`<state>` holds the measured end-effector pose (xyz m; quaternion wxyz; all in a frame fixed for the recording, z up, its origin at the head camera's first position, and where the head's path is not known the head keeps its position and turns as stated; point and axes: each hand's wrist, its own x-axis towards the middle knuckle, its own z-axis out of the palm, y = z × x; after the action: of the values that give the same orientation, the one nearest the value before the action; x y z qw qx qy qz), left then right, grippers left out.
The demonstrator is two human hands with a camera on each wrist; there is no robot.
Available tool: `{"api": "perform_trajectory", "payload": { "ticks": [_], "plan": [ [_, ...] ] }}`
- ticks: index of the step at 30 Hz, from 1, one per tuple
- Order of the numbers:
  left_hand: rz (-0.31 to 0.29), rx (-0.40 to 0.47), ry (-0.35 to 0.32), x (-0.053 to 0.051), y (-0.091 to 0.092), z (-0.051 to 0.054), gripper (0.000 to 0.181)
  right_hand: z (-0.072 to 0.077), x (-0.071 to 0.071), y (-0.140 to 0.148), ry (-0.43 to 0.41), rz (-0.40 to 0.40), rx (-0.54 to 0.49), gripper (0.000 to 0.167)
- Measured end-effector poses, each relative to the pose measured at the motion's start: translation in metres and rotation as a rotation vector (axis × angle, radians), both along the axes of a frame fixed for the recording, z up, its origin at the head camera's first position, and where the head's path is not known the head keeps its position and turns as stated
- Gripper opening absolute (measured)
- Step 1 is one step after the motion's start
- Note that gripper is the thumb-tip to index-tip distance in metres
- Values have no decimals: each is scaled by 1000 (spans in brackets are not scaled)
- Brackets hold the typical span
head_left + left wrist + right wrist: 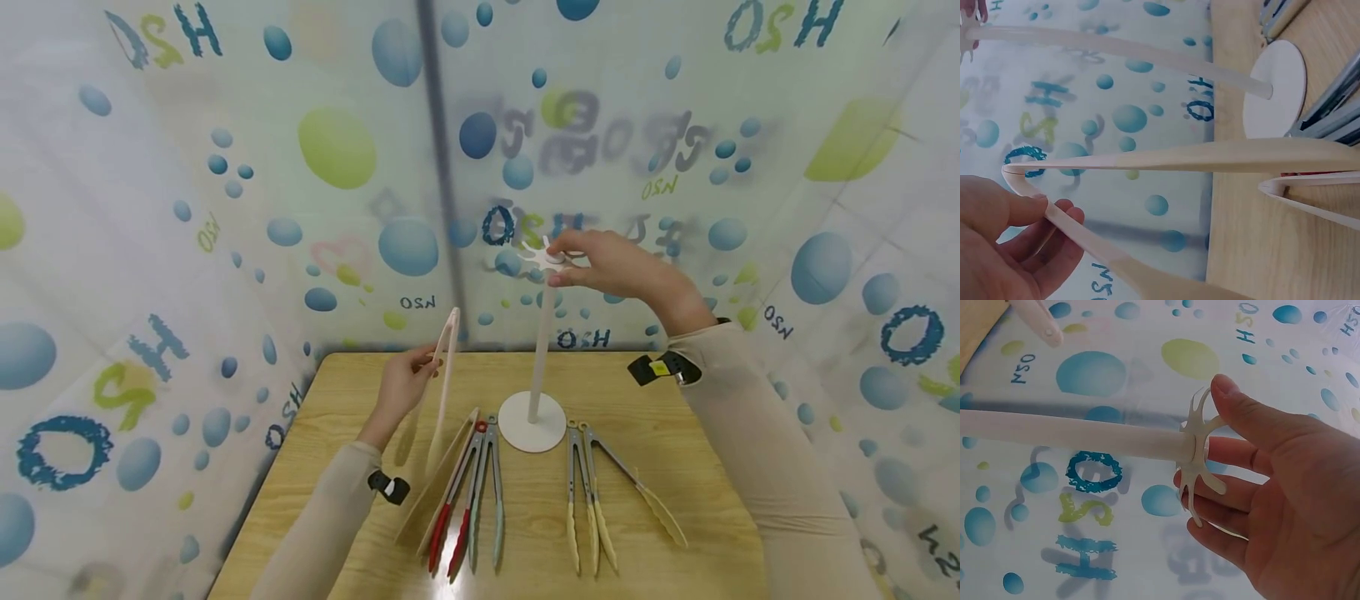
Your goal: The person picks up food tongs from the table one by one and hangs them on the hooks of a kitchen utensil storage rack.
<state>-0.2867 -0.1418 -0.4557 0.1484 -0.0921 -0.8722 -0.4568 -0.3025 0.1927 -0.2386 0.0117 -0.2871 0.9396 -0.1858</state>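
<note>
My left hand [405, 383] pinches one arm of a pair of pale pink and cream tongs [448, 350] near its hinge. The tongs are spread apart, hinge up, tips hanging toward the table. In the left wrist view, the thumb and fingers [1060, 219] hold that arm. My right hand [618, 262] grips the hooked top of a white stand [542, 350]. In the right wrist view, thumb and fingers curl about the branching hooks [1200, 481], and no tongs hang there. The stand's round base [517, 429] rests on the table.
On the wooden table [540, 500], left of centre, lie another pale pair of tongs [1310, 180], red-tipped tongs [438, 537] and grey-green-tipped tongs [499, 533]. Yellow-tipped tongs [663, 512] lie on the right. A patterned curtain [337, 150] surrounds the table.
</note>
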Motion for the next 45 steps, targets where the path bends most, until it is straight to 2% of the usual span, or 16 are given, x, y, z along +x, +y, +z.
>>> {"api": "perform_trajectory", "payload": {
  "ticks": [4,10,17,25,31,37,45],
  "plan": [
    [4,5,36,-2,5,10,33,0,0,1,-5,-5,-11,54],
    [3,50,46,-3,13,28,35,2,1,4,-3,1,-21,49],
    [-9,83,21,-5,25,52,37,4,2,3,14,5,1,47],
    [-48,89,90,-4,37,73,37,4,3,1,-16,-22,10,48],
    [-62,111,122,-5,45,84,38,5,4,-1,-20,-32,20,48],
    [-64,118,141,-4,54,93,37,7,6,-2,-5,-5,35,48],
    [-79,102,193,-5,61,100,37,3,7,-2,32,18,59,49]
  ]
}}
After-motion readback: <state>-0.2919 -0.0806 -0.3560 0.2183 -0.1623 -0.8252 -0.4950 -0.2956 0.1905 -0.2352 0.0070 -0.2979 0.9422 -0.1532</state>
